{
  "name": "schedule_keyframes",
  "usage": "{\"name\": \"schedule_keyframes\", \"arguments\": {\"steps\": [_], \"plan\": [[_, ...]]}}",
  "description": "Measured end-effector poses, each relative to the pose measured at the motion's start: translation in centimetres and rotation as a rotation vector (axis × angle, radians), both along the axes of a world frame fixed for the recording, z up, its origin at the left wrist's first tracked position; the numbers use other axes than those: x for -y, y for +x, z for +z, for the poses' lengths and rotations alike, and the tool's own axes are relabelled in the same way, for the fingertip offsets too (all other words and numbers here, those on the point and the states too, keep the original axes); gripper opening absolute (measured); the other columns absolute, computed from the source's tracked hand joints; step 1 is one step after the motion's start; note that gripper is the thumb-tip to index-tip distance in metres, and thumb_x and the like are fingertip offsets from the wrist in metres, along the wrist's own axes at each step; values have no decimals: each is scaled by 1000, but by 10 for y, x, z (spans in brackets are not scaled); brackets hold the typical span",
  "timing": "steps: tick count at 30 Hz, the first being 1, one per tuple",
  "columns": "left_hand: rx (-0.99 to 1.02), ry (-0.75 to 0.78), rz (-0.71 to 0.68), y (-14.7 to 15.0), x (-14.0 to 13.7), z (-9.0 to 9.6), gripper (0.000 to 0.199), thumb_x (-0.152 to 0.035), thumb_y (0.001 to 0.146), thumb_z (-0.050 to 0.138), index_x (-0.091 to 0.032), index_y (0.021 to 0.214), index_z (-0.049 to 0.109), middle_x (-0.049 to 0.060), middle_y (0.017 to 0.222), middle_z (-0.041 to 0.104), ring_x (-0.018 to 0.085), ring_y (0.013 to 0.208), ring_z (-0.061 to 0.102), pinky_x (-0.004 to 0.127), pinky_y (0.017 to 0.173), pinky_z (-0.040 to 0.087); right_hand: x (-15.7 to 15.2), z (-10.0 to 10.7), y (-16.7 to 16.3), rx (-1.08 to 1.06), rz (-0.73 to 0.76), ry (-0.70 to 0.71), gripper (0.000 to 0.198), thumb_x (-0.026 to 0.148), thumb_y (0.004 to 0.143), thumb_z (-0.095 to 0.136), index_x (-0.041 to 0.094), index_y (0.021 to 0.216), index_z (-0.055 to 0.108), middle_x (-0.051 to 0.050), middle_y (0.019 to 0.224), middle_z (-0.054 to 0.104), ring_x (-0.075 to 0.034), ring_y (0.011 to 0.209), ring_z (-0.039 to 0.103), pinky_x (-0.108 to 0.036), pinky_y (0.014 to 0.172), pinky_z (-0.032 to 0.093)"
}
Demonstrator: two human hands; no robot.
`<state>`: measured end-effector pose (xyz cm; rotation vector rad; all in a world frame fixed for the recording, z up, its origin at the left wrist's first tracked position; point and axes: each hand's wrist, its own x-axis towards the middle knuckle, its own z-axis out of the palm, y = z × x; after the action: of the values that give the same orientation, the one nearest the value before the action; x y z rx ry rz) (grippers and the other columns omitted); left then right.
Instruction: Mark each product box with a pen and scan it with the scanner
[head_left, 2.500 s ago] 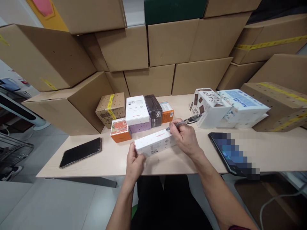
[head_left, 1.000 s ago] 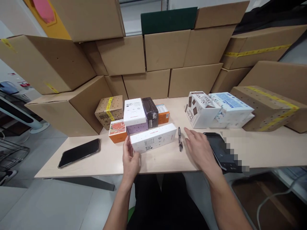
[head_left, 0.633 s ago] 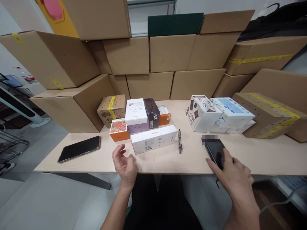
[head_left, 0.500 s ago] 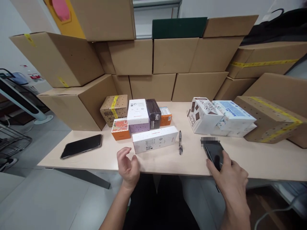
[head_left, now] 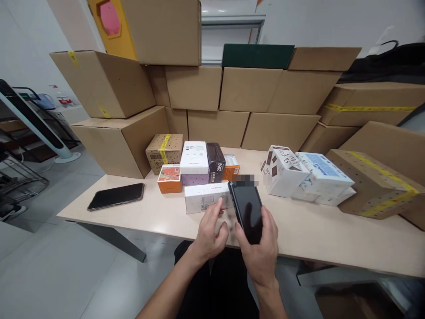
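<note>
My right hand (head_left: 260,252) grips a black phone (head_left: 248,210) by its lower end, with the thumb on one edge and the fingers along the other. The phone is tilted up over the front of the table, its dark screen facing me; a blurred patch covers its top. My left hand (head_left: 212,232) is just left of the phone, empty, with fingers loosely bent and apart. Behind it lies a long white box (head_left: 201,198), its right end hidden by the phone. The pen is out of sight now.
Small cartons, among them an orange box (head_left: 169,179) and a white box (head_left: 194,157), stand mid-table. A second phone (head_left: 116,196) lies left. White cartons (head_left: 285,173) and a brown carton (head_left: 375,181) stand right. Large cardboard boxes (head_left: 217,126) wall the back.
My right hand has brought the phone left and up from the right side of the table to the middle. My left hand has moved right, close to it. The head view has shifted slightly.
</note>
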<state>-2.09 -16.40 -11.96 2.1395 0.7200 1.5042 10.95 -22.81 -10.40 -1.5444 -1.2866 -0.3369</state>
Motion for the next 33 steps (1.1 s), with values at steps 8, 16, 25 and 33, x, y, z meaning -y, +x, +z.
{"name": "schedule_keyframes", "arguments": {"steps": [8, 16, 25, 33], "plan": [[-17, -114, -39, -1, 0, 0, 80, -4, 83, 46, -26, 156, 20, 14, 130, 53, 25, 115, 52, 43, 99, 50, -6, -1, -11, 43, 26, 14, 77, 40, 86, 68, 20, 152, 32, -20, 140, 51, -34, 128, 51, -57, 100, 47], [49, -192, -94, -2, -2, 2, 86, 2, 74, 45, -29, 153, 29, 10, 126, 51, 21, 109, 53, 39, 97, 50, -8, -1, -11, 63, 29, 10, 77, 40, 85, 68, 20, 151, 34, -21, 140, 51, -35, 127, 52, -58, 99, 48], [136, -211, -121, -4, -4, 1, 91, 3, 67, 45, -31, 151, 34, 7, 119, 54, 19, 102, 54, 34, 92, 51, -10, 3, -11, 123, 45, 42, 82, 39, 83, 71, 19, 153, 31, -22, 138, 53, -36, 124, 54, -58, 96, 50], [168, -213, -120, -3, -5, -2, 89, 1, 70, 46, -30, 152, 32, 6, 115, 56, 18, 98, 54, 33, 90, 50, -10, 6, -14, 139, 65, 46, 83, 38, 84, 71, 18, 153, 30, -22, 140, 50, -36, 127, 52, -59, 98, 48]]}}
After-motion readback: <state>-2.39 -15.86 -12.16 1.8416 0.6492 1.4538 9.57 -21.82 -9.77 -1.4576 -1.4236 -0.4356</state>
